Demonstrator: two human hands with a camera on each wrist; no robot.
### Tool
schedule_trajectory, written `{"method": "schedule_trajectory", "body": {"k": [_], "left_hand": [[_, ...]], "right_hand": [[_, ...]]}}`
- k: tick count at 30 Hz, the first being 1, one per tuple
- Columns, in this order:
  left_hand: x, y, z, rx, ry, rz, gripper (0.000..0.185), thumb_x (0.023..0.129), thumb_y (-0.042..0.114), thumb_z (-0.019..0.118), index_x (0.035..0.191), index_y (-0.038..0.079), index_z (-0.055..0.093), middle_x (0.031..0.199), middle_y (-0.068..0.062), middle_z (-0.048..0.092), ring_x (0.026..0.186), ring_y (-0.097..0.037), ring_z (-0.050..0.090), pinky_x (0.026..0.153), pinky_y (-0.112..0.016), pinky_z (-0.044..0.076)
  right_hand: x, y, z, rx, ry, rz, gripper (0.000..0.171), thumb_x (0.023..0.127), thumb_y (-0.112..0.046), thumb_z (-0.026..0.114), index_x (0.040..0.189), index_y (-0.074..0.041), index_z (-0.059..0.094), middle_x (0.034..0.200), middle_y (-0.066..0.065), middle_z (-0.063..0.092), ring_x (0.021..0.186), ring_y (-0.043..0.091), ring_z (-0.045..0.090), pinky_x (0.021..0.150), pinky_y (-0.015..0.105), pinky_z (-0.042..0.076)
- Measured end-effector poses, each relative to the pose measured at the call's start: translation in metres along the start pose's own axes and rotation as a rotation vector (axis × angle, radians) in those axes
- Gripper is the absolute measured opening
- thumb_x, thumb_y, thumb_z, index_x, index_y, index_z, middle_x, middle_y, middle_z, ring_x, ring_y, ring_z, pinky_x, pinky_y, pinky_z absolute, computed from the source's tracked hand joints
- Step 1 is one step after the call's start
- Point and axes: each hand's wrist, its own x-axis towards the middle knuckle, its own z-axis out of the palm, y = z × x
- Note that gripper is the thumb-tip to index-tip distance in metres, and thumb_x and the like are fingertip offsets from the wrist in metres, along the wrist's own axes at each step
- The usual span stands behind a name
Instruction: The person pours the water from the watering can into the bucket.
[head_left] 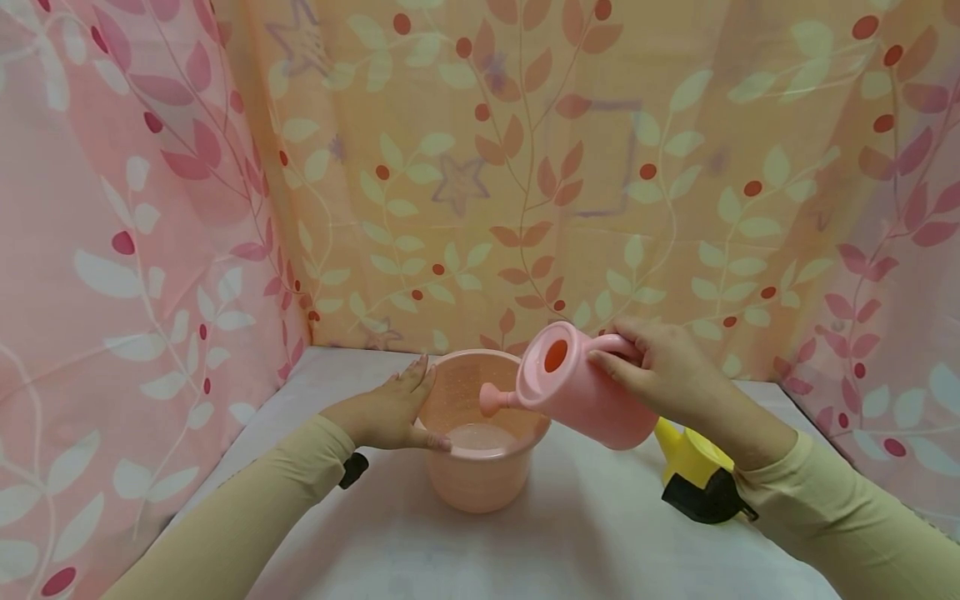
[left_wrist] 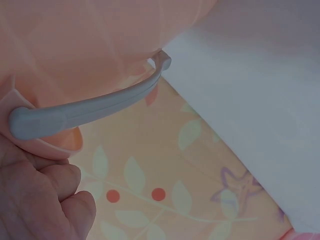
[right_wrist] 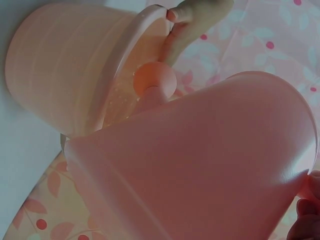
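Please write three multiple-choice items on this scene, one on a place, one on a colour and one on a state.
1. Where is the yellow watering can?
A. inside the bucket
B. on the table, behind the right forearm
C. in the left hand

2. What colour is the watering can held by the right hand?
A. pink
B. green
C. blue

3. How is that can held?
A. upright on the table
B. upside down
C. tilted, spout over the bucket

Answers: 1 B, it stands beside the right sleeve; 2 A, pink in both views; 3 C, its spout points into the bucket, whose rim the left hand touches.
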Motion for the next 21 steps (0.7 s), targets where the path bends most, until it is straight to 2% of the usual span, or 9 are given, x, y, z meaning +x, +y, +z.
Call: {"method": "schedule_trajectory", "body": {"k": [14,21], "left_hand": [[-0.0006,0.0003,-0.0006,-0.002,0.008,0.012,0.119,0.068,0.079,0.049,0.145,-0.004,0.01,0.15,-0.023,-0.001,0.139,-0.032,-0.002,0.11,-0.048,0.011],[-0.0001,-0.0001,-0.0005,-0.004,0.013,0.015,0.119,0.068,0.079,0.049,0.144,-0.004,0.01,0.15,-0.023,0.0,0.139,-0.033,-0.001,0.11,-0.048,0.011]], "right_hand": [[0.0001,0.0,-0.0001,-0.014,0.003,-0.009,0.014,0.082,-0.026,0.069,0.085,-0.014,0.063,0.072,-0.003,0.059,0.066,0.016,0.053,0.057,0.026,0.049],[-0.0001,-0.0006,-0.0001,-0.018,-0.005,-0.007,0.014,0.082,-0.028,0.069,0.082,-0.015,0.061,0.066,-0.004,0.055,0.063,0.016,0.051,0.054,0.026,0.048]]}}
